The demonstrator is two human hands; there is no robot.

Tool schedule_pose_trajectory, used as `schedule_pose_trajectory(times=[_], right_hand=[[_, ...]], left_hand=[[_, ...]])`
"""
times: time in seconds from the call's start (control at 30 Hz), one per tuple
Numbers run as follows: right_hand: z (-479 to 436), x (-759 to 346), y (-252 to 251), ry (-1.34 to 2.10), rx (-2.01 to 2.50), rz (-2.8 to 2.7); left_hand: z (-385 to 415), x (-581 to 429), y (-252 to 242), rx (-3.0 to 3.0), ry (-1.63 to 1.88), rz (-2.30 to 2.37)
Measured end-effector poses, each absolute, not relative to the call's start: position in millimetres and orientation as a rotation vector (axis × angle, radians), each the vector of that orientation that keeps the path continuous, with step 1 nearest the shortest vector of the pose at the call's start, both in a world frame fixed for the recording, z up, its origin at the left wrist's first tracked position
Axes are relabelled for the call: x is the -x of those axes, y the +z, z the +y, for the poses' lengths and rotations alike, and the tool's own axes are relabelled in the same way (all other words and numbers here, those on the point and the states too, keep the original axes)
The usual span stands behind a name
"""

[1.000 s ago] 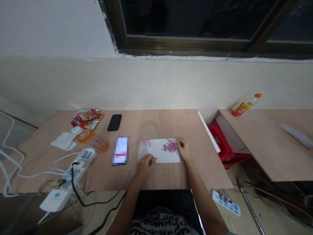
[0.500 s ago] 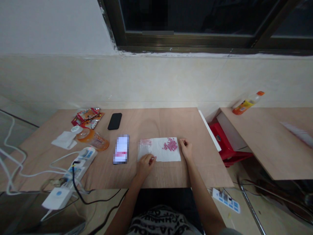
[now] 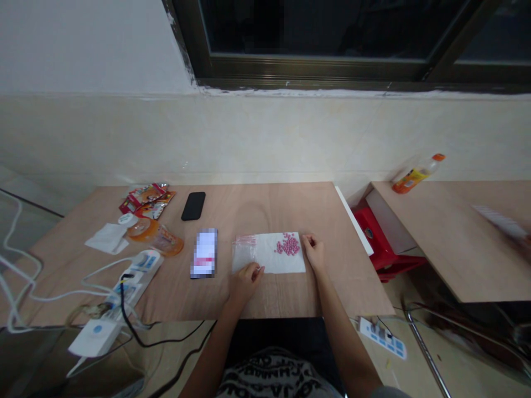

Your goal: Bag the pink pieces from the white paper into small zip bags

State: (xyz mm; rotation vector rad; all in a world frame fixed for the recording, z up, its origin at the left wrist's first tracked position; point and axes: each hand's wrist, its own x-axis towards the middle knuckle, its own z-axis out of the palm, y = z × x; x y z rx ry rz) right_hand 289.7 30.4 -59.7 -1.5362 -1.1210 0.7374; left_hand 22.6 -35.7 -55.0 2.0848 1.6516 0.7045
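A white sheet of paper [image 3: 274, 261] lies on the wooden table [image 3: 257, 210] in front of me. Several small pink beads [image 3: 287, 244] are heaped on its right part. A small clear bag with a red strip [image 3: 244, 251] lies over its left end. My left hand [image 3: 245, 282] rests at the paper's near left edge, fingers curled with the tips pinched together on the bag's near edge. My right hand [image 3: 314, 252] sits at the paper's right edge beside the beads, fingers curled in; what they hold, if anything, is too small to see.
A lit phone [image 3: 204, 253] lies left of the paper and a dark phone [image 3: 193, 206] behind it. Snack packets [image 3: 146, 200], an orange cup [image 3: 161, 237], a tissue [image 3: 106, 239] and a power strip with cables [image 3: 133, 271] fill the left. A second table with a bottle [image 3: 417, 173] stands right.
My right hand has drawn back from the bead heap to the paper's right edge. My left hand stays at the bag's near edge.
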Motion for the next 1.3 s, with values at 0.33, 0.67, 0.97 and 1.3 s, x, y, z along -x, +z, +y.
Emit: schedule_pose_trajectory(times=[0.33,0.67,0.97,1.3], right_hand=[[30,-289,-57,0.716,1.541,-1.140],[32,-290,-63,0.726,1.552,-1.137],[31,-290,-62,0.729,1.542,-1.141],[30,-290,-60,0.728,1.555,-1.143]], left_hand=[[-46,-14,-49,-2.260,0.660,1.638],[-45,-9,-56,-2.321,0.709,1.654],[-36,-7,-50,-2.301,0.794,1.639],[-30,-6,-49,-2.232,0.792,1.642]])
